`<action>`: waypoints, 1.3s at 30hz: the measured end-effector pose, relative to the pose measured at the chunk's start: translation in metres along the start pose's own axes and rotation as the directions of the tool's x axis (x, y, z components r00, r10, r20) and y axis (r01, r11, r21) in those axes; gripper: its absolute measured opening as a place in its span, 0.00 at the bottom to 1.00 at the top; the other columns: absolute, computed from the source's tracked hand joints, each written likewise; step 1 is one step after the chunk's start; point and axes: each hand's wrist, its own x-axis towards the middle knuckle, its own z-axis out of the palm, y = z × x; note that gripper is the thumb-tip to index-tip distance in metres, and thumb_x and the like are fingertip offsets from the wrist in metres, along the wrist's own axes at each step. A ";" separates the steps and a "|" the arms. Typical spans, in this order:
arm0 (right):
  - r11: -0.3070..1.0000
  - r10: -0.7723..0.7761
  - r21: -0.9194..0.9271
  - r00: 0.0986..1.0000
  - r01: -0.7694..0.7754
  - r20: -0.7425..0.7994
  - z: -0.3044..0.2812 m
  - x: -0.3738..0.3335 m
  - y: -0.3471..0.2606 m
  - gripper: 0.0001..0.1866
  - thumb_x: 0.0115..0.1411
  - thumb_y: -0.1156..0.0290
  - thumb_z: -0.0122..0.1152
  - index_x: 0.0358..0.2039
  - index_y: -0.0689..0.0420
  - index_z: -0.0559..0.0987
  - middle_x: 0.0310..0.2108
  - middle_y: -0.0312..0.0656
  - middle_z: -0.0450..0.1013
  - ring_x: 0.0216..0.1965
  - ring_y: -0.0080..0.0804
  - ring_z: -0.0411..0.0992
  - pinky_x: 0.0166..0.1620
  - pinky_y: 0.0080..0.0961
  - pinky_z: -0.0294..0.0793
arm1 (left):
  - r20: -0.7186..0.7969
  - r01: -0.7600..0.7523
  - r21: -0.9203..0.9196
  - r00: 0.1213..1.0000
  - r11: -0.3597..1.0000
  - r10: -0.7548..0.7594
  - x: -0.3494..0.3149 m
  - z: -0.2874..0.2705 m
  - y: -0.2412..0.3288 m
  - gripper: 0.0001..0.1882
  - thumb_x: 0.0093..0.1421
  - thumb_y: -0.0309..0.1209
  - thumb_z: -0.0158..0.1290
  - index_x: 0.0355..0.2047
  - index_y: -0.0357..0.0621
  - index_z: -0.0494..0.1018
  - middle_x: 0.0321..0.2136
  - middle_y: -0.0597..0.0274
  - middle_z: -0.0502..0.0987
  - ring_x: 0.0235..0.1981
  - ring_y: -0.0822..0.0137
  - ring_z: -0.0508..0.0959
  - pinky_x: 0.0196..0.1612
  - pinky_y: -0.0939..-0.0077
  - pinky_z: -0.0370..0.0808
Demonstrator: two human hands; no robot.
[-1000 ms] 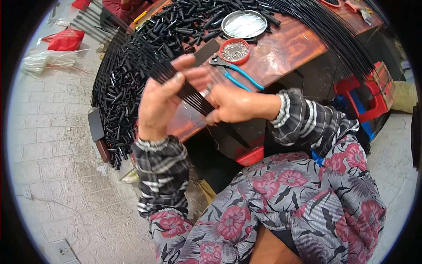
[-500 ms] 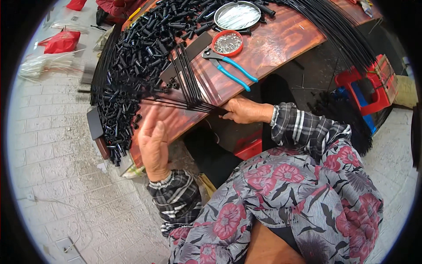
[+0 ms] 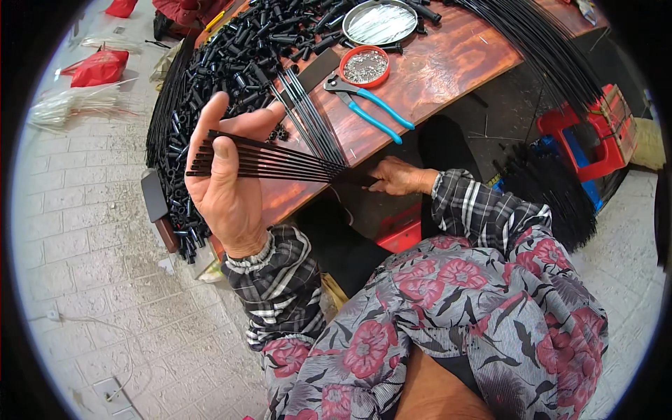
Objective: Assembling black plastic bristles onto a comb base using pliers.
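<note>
Several thin black rods fan out between my two hands over the near edge of the table. Their spread ends lie across the palm of my left hand, under its thumb, while its other fingers stay raised and loosely curved. My right hand is closed around the gathered ends of the rods; the grip itself is partly hidden. Just beyond, another row of thin black rods rests on the tabletop, leaning over a dark flat strip. Blue-handled pliers lie to the right of that row.
Black tubular pieces are heaped on the wooden table. A red dish of small metal parts and a round tin of white slivers stand behind the pliers. Long black rods overhang the right edge near a red stool.
My left hand has risen and moved slightly left, and the fanned rod ends now lie across its palm. My right hand has shifted a little right, still gripping the gathered ends.
</note>
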 end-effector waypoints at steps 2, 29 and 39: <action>0.997 0.067 -0.030 0.998 -0.067 0.001 -0.003 0.001 -0.011 0.11 0.48 0.69 0.57 0.32 0.61 0.75 0.27 0.53 0.71 0.34 0.50 0.69 0.35 0.34 0.67 | -0.003 0.002 0.008 1.000 1.000 -0.002 0.001 -0.003 -0.001 0.18 0.58 0.30 0.45 0.45 0.29 0.62 0.33 0.42 0.74 0.38 0.48 0.74 0.47 0.56 0.68; 0.820 0.201 -0.527 0.974 -0.224 -0.102 -0.141 0.198 -0.083 0.11 0.40 0.68 0.64 0.22 0.62 0.78 0.20 0.46 0.73 0.23 0.35 0.72 0.26 0.29 0.70 | 0.154 -0.020 0.132 0.988 0.991 -0.001 -0.020 0.020 0.006 0.17 0.59 0.37 0.43 0.41 0.34 0.64 0.29 0.41 0.74 0.34 0.45 0.75 0.41 0.50 0.70; 0.819 0.076 -0.558 0.989 -0.133 -0.125 -0.139 0.178 -0.101 0.18 0.38 0.62 0.68 0.24 0.63 0.78 0.22 0.47 0.73 0.26 0.39 0.73 0.28 0.30 0.71 | 0.126 -0.028 -0.005 0.992 1.000 0.029 -0.022 0.024 0.006 0.17 0.58 0.34 0.47 0.37 0.27 0.64 0.27 0.36 0.73 0.33 0.45 0.75 0.40 0.52 0.71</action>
